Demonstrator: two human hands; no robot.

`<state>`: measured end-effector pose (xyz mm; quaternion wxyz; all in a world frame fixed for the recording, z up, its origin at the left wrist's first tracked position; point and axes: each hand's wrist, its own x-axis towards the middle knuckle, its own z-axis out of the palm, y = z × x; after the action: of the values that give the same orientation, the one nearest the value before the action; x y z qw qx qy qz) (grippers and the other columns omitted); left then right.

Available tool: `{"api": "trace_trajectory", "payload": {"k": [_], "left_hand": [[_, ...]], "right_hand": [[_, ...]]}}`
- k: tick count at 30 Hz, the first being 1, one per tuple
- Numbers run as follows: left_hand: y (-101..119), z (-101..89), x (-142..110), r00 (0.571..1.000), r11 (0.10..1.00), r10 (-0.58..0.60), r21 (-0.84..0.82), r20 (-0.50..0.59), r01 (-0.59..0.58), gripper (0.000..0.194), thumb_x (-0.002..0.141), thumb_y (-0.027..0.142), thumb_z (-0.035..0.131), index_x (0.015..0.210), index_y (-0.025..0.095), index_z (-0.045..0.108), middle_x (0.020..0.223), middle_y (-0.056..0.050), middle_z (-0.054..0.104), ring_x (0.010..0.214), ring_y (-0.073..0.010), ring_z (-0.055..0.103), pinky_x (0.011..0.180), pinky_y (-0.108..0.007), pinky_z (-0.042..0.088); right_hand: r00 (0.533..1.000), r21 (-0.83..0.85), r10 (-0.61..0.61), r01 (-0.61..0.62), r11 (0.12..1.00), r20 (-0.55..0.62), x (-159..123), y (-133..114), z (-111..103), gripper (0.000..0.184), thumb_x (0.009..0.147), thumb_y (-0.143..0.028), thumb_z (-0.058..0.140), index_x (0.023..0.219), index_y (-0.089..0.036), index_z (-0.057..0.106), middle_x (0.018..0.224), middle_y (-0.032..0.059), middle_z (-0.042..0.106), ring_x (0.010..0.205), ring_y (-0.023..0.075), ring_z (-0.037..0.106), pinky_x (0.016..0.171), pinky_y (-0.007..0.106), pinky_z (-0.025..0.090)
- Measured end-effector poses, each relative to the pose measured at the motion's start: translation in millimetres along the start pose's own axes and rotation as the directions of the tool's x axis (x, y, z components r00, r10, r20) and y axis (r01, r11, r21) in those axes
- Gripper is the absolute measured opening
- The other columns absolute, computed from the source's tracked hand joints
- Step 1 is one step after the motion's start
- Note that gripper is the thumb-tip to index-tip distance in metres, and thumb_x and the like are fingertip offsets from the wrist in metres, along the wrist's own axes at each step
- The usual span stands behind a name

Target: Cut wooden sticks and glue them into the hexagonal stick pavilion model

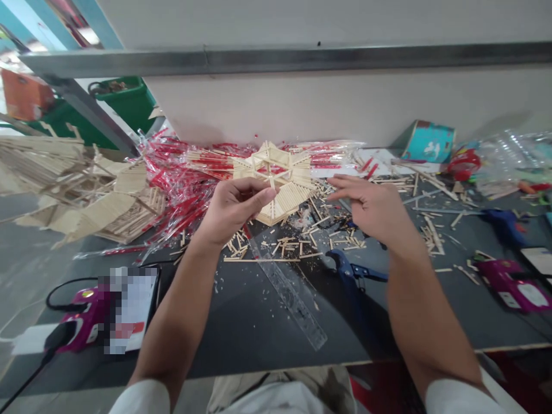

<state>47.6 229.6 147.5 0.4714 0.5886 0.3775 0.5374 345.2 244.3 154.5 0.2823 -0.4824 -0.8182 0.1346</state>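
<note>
My left hand (239, 207) is closed, thumb and forefinger pinched at a strut near the middle of a star-shaped model built of thin wooden sticks (290, 198). Its fingers hide part of the model, which shows flat ribbed panels and an open raised frame. To the right, my right hand (373, 210) is held apart from the model, slightly blurred, with fingers stretched out toward it and nothing visible in them. Below the hands lie a clear plastic ruler (293, 305) and a blue hand cutter (351, 282). Short stick offcuts (297, 244) are scattered around the model.
Sticks in red-and-clear wrappers (172, 178) are heaped behind and left. Larger stick models (81, 190) stand at far left. A phone (133, 310) and purple power adapters (84, 319) with cables lie front left. A turquoise box (429, 142) sits against the white panel (345, 109).
</note>
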Motion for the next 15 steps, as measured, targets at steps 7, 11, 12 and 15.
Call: {"api": "trace_trajectory", "payload": {"k": [7,11,12,15], "left_hand": [[-4,12.2,-3,0.996,0.996,-0.042,0.076,0.083,0.036,0.024,0.079,0.038,0.092,0.082,0.017,0.082,0.067,0.0,0.064,0.054,-0.0059,0.046,0.047,-0.022,0.033],[-3,18.6,-5,0.986,0.996,-0.057,0.071,0.157,0.046,0.021,0.077,0.036,0.094,0.08,0.018,0.084,0.065,0.0,0.064,0.055,-0.0056,0.046,0.049,-0.022,0.033],[-3,19.3,-5,0.982,0.997,-0.058,0.063,0.178,0.048,0.022,0.076,0.036,0.095,0.08,0.018,0.084,0.064,0.0,0.064,0.055,-0.0056,0.046,0.049,-0.022,0.033],[-3,19.3,-6,0.975,0.996,-0.085,0.048,0.204,0.076,0.026,0.071,0.039,0.098,0.079,0.018,0.085,0.063,0.0,0.064,0.054,-0.0059,0.046,0.048,-0.022,0.033]], "right_hand": [[0.991,0.398,0.132,-0.117,0.91,-0.01,-3,-30,23,0.02,0.092,-0.042,0.078,0.1,-0.024,0.083,0.094,0.004,0.081,0.082,0.0195,0.073,0.077,0.037,0.059],[0.983,0.722,0.177,-0.154,0.675,0.044,-7,-50,40,0.027,0.083,-0.043,0.088,0.102,-0.024,0.084,0.083,0.0016,0.077,0.071,0.0126,0.065,0.064,0.027,0.052],[0.983,0.772,0.181,-0.146,0.619,0.04,-7,-54,44,0.027,0.081,-0.041,0.091,0.101,-0.024,0.084,0.081,0.0009,0.076,0.07,0.0119,0.064,0.064,0.026,0.052],[0.979,0.855,0.198,-0.145,0.499,0.05,-8,-58,53,0.026,0.073,-0.036,0.097,0.095,-0.026,0.085,0.079,-0.0004,0.075,0.071,0.0112,0.064,0.066,0.026,0.053]]}}
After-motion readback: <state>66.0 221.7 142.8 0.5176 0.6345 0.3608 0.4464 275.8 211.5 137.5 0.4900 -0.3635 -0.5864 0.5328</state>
